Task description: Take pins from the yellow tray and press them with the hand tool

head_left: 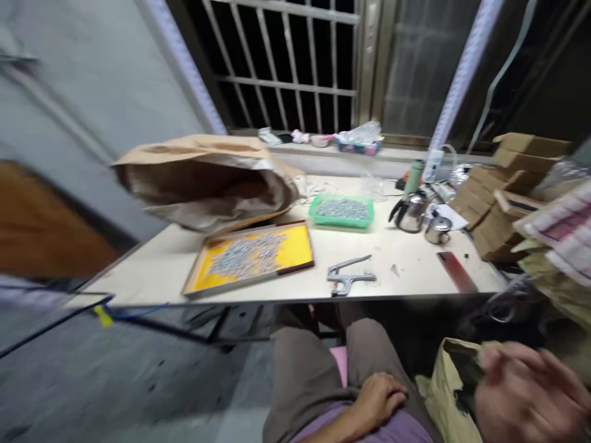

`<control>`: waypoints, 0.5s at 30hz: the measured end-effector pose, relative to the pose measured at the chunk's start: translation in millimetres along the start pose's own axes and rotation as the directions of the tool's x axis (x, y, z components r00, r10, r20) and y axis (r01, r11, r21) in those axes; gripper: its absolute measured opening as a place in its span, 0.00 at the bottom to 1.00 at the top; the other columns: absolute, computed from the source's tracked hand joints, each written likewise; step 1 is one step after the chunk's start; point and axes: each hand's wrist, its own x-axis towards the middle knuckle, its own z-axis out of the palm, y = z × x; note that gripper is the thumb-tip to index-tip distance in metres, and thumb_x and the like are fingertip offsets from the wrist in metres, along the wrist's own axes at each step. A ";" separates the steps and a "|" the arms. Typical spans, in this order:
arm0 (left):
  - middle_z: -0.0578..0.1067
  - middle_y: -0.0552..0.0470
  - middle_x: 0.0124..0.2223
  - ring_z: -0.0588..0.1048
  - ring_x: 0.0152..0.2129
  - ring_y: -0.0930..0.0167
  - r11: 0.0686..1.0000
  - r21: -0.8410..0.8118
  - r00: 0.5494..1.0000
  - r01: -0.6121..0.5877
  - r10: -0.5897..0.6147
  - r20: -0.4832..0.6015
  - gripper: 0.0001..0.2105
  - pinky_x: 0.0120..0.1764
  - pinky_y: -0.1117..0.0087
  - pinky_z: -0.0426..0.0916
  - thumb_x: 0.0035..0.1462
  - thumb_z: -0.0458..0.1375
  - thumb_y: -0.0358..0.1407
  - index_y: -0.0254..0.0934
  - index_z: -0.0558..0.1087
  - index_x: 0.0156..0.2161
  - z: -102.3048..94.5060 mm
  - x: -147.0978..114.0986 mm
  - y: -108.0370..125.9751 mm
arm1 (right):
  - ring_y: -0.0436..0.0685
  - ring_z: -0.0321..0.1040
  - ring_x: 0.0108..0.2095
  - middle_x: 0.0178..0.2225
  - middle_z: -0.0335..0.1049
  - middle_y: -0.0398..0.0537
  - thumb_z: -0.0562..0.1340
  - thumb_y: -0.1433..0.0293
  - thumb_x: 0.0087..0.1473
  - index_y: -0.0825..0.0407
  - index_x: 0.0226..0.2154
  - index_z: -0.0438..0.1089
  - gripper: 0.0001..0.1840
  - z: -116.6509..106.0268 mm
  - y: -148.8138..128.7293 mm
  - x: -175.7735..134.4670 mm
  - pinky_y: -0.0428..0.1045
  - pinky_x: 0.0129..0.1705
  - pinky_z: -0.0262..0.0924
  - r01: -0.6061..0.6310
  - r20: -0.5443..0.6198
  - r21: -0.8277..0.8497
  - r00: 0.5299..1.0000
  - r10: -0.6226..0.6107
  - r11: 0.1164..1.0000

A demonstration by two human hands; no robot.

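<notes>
My left hand (pixel 380 399) rests on my lap with its fingers curled together, and I see nothing in it. At the lower right, my right hand (pixel 530 387) is raised beside an open tan sack (pixel 446 375); motion smears its fingers, so its grip cannot be made out. A metal hand plier-like tool (pixel 351 277) lies near the table's front edge. Left of it, a shallow tray (pixel 295 243) with a yellow bottom holds many small metal pieces. Behind stands a green plastic basket (pixel 318 218), filled with similar small metal pieces.
A large open paper sack (pixel 207 147) lies at the table's back left. To the right are a metal kettle (pixel 412 212), a lidded metal cup (pixel 438 231), a green bottle (pixel 414 176), a red phone (pixel 457 272) and stacked cardboard boxes (pixel 484 197). A barred window is behind.
</notes>
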 end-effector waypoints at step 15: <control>0.78 0.48 0.35 0.76 0.33 0.70 0.919 -0.274 0.784 0.285 -0.388 -0.484 0.13 0.38 0.73 0.69 0.60 0.51 0.38 0.38 0.78 0.38 -127.3 -15.5 -61.8 | 0.60 0.66 0.41 0.40 0.71 0.54 0.51 0.69 0.62 0.53 0.45 0.70 0.16 204.9 46.0 54.4 0.55 0.41 0.64 0.632 0.765 0.057 0.470 -0.441 0.772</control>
